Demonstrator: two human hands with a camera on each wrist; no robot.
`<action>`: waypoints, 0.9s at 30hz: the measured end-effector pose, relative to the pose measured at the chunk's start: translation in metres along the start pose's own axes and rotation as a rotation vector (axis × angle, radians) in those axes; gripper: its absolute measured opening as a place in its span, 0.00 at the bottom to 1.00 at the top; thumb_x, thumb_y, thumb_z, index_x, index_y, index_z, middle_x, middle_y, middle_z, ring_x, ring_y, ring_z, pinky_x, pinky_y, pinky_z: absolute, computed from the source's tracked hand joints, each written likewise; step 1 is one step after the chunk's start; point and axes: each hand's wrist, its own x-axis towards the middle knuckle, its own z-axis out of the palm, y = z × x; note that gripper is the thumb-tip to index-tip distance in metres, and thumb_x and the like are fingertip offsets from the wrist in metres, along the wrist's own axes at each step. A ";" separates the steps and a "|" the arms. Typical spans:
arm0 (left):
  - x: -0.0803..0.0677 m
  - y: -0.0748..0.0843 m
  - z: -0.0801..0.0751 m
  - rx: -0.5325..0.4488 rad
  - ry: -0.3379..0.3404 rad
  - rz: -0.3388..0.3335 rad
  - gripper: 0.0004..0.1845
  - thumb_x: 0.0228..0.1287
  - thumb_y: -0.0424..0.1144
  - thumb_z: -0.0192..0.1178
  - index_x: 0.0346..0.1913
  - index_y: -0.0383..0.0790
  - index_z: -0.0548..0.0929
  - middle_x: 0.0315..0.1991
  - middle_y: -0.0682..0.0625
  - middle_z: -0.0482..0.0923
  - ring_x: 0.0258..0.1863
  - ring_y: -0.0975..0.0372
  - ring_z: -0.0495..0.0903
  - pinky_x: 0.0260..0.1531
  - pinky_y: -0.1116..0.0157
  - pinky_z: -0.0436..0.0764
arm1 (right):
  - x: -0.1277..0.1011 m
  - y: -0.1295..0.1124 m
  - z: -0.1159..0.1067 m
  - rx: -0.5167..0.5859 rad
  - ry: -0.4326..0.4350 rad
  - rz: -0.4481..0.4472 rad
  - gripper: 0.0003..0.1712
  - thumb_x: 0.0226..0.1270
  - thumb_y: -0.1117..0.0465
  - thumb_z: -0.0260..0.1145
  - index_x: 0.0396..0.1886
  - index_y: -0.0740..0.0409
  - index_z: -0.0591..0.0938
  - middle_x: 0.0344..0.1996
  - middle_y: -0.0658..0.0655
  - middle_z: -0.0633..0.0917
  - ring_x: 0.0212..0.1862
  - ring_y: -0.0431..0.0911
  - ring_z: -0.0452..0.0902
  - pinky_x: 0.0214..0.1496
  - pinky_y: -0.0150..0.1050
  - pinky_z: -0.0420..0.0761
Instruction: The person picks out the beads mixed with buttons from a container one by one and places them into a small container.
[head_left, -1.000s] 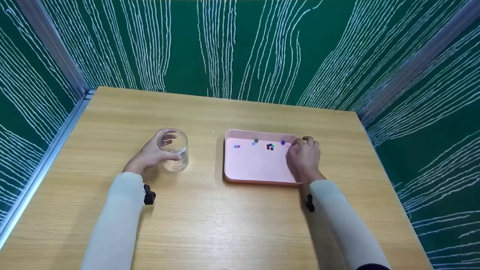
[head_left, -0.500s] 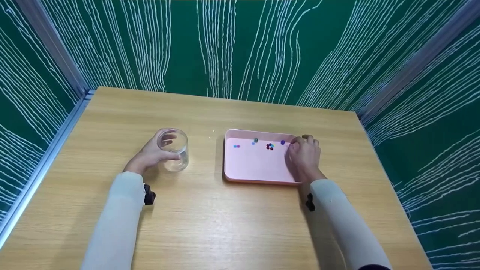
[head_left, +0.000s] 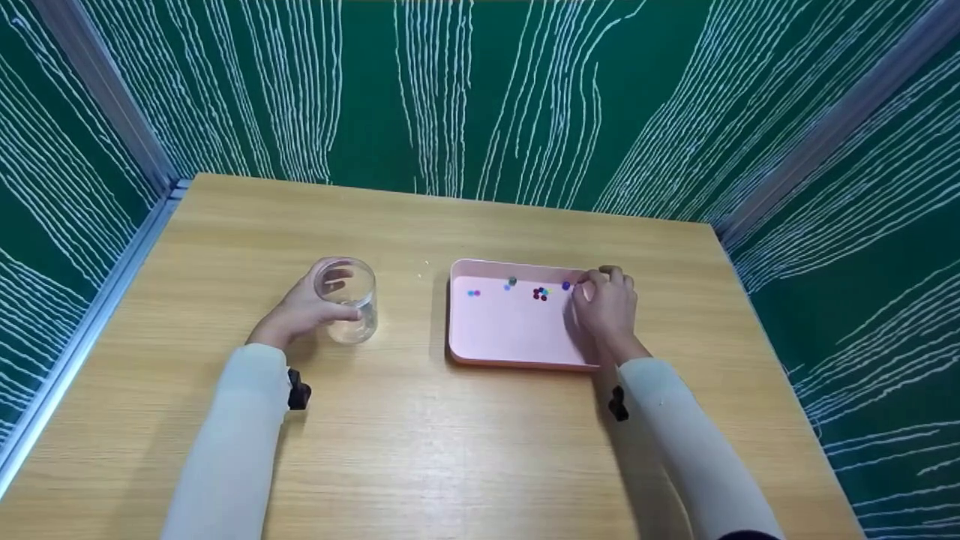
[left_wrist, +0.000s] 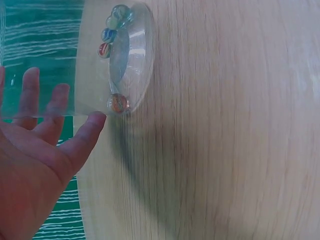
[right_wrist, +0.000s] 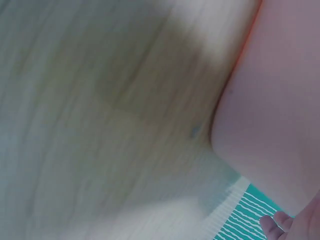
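A clear glass (head_left: 349, 300) stands on the wooden table (head_left: 420, 435), and my left hand (head_left: 321, 301) grips it from the left. In the left wrist view the glass (left_wrist: 112, 60) has several marbles (left_wrist: 111, 31) at its bottom, with my thumb (left_wrist: 90, 127) on its wall. A pink tray (head_left: 510, 334) lies to the right, with several small marbles (head_left: 540, 293) along its far edge. My right hand (head_left: 592, 289) hovers over the tray's far right corner with fingers curled, just right of a purple marble (head_left: 565, 286). Whether it holds anything is hidden.
Green walls with white lines close in the table on three sides, with a metal rail (head_left: 82, 330) along the left edge. The right wrist view is blurred, showing only table wood (right_wrist: 100, 125) and the pink tray (right_wrist: 280, 100).
My right hand has crept slightly left and farther along the tray's far right corner toward the purple marble. The left hand and glass have not moved.
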 end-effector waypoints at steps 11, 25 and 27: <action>-0.002 0.004 0.001 -0.010 -0.006 -0.009 0.47 0.50 0.31 0.71 0.71 0.46 0.55 0.72 0.40 0.56 0.75 0.45 0.51 0.73 0.44 0.53 | -0.002 -0.008 -0.001 0.051 0.005 -0.028 0.15 0.63 0.55 0.61 0.46 0.55 0.84 0.63 0.63 0.72 0.66 0.61 0.62 0.68 0.60 0.63; 0.006 -0.008 -0.005 -0.039 -0.036 -0.022 0.46 0.51 0.30 0.69 0.70 0.49 0.56 0.72 0.44 0.56 0.75 0.47 0.48 0.73 0.46 0.54 | -0.005 -0.016 -0.001 0.098 0.054 -0.084 0.12 0.61 0.56 0.62 0.40 0.54 0.85 0.60 0.64 0.74 0.62 0.62 0.67 0.64 0.59 0.66; 0.005 -0.007 -0.006 -0.038 -0.043 -0.026 0.46 0.50 0.31 0.70 0.70 0.49 0.56 0.72 0.44 0.55 0.75 0.47 0.48 0.73 0.45 0.53 | -0.006 -0.018 0.000 0.104 0.049 -0.075 0.11 0.62 0.56 0.62 0.40 0.54 0.86 0.60 0.63 0.74 0.62 0.61 0.67 0.64 0.59 0.66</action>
